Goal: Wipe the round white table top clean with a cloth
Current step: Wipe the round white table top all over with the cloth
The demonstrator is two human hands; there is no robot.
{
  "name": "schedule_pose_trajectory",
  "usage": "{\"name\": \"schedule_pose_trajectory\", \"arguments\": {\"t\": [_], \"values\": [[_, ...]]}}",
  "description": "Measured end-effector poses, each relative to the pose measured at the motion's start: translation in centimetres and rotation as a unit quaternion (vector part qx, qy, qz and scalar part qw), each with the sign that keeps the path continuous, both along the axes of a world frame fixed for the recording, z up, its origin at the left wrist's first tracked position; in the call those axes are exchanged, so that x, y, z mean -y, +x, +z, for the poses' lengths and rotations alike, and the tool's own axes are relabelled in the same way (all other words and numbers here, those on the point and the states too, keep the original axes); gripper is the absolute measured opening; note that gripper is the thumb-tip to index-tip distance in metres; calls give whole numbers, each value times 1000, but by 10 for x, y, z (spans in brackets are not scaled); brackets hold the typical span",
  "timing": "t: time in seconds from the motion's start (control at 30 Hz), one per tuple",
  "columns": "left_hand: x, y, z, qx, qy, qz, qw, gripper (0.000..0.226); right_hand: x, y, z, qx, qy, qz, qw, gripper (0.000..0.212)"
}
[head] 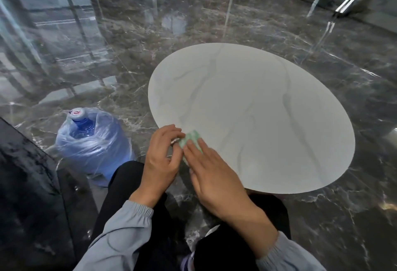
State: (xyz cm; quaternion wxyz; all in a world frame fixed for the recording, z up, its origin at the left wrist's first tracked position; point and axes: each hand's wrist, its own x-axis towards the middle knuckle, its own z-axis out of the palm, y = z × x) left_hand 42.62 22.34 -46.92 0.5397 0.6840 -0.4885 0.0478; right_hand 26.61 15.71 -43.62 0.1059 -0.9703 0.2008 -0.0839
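A large blue plastic water bottle (92, 139), wrapped in a clear plastic bag with its capped neck poking out, stands on the glossy dark grey marble floor (171, 23) just left of the table and near the person's left knee. A dark block of furniture (25, 184) fills the lower left corner, and glass panels with metal frames (71, 8) rise behind. The person's black trousers (120, 184) and grey elastic-cuffed sleeves (120, 234) come in from the bottom edge. Nothing lies on the round white table top with faint grey veining (257, 109) apart from the hands and the cloth. The small pale green and white cloth (192, 137) lies on the near-left edge of that top, mostly covered by the hands, so its full shape cannot be told. The left hand (160, 159) has its fingers curled and pinches the cloth's left edge. The right hand (212, 176) lies flat, its straight fingers pressing the cloth onto the table.
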Motion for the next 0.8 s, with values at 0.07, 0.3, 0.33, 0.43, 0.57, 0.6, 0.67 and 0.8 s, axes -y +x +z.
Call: {"name": "schedule_pose_trajectory", "arguments": {"t": [0.07,0.3,0.33,0.43,0.57,0.6,0.67,0.8], "values": [[-3,4,3,-2,-4,5,1000,20,9,-2,2,-3,7,20,1000,59],[-9,-2,17,23,18,-18,999,21,4,15,6,26,46,-4,999,58],[-9,-1,18,12,23,-11,1000,22,2,20,9,42,69,-17,997,59],[-10,7,17,24,47,4,999,18,6,21,19,86,149,-52,984,65],[-7,9,18,156,75,-39,984,11,11,4,20,68,172,-59,981,82],[-5,9,18,178,75,-69,979,13,13,0,18,62,172,-70,981,86],[-3,8,19,200,78,-120,969,17,16,-5,14,57,164,-93,980,94],[-5,3,24,198,138,-113,964,35,16,-6,9,79,144,-113,980,98]]}}
